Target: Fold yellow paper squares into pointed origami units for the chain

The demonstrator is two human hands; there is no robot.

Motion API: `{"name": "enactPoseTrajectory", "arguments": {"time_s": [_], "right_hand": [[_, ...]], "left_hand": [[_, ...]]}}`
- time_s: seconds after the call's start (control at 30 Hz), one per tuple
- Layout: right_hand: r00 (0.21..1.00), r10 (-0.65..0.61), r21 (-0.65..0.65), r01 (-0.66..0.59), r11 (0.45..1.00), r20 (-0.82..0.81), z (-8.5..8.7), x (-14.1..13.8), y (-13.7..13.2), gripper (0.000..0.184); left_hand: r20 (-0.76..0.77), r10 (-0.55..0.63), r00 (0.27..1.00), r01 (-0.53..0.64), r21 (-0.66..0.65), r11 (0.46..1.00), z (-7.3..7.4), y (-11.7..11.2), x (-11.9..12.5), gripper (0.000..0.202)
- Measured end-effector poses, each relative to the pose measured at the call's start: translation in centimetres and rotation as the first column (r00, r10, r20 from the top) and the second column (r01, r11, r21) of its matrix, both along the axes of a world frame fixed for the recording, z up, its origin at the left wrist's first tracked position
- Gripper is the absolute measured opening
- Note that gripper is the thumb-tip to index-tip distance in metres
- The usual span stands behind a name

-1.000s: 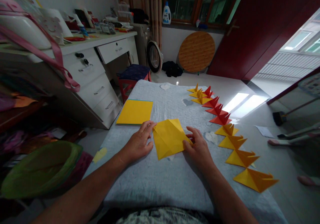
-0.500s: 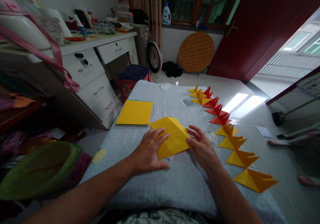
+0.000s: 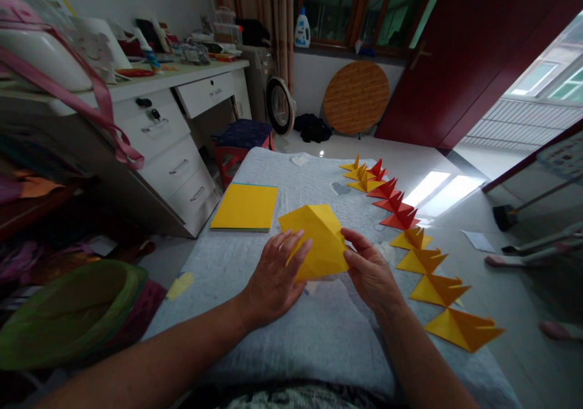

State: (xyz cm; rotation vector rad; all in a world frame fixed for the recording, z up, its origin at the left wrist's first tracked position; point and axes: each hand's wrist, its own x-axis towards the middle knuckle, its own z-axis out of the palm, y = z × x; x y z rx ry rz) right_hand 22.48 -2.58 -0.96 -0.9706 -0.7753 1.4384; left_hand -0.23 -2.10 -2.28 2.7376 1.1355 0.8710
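Note:
A partly folded sheet of yellow origami paper (image 3: 321, 239) is between my hands above the cloth-covered table, its creases showing. My right hand (image 3: 371, 269) pinches its right edge between thumb and fingers. On the left side, my left hand (image 3: 277, 272) lays its fingers over the paper, with the thumb at the lower edge, so the sheet sits between them. Behind my left hand lies a stack of square paper (image 3: 246, 207), yellow on top. Folded yellow paper pieces (image 3: 437, 288) and red ones (image 3: 401, 217) with pointed tips stand in a row along the right.
A pale quilted cloth (image 3: 314, 342) covers the table. To the left are a green-rimmed basket (image 3: 132, 275) and a white desk (image 3: 164, 154). A red stool (image 3: 223, 154) stands beyond the table's far left corner. A round wooden board (image 3: 356, 96) leans by the wall.
The yellow paper has tilted and turned slightly, rising a little at its lower edge. My left thumb has drawn in toward that edge; my right hand keeps its pinch.

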Motion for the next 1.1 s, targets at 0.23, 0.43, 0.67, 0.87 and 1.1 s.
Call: {"name": "enactPoseTrajectory", "arguments": {"time_s": [0.23, 0.43, 0.67, 0.87, 1.1], "right_hand": [[0.999, 0.002, -0.024, -0.003, 1.0, -0.052, 0.2, 0.2, 0.0, 0.042], [0.993, -0.045, -0.069, 0.038, 0.997, -0.111, 0.5, 0.1, 0.1, 0.04], [0.999, -0.017, -0.024, 0.016, 1.0, -0.031, 0.1, 0.5, 0.0, 0.036], [0.644, -0.294, 0.343, 0.053, 0.938, 0.706, -1.4, 1.1, 0.0, 0.035], [0.166, -0.301, 0.342, -0.361, 0.868, 0.939, -2.9, 1.5, -0.1, 0.073]], "left_hand": [[0.013, 0.016, 1.0, -0.016, 0.036, 0.999, -0.2, 0.2, -0.3, 0.083], [0.039, 0.05, 0.998, -0.054, 0.123, 0.991, -0.7, 0.0, 0.3, 0.086], [0.006, 0.094, 0.996, -0.093, 0.186, 0.978, 0.3, 0.6, -0.4, 0.052], [-0.059, -0.054, 0.997, 0.066, 0.216, 0.974, 1.0, 1.3, -1.5, 0.027], [-0.051, -0.144, 0.988, 0.15, 0.143, 0.978, 0.4, 1.6, -1.9, 0.033]]}}
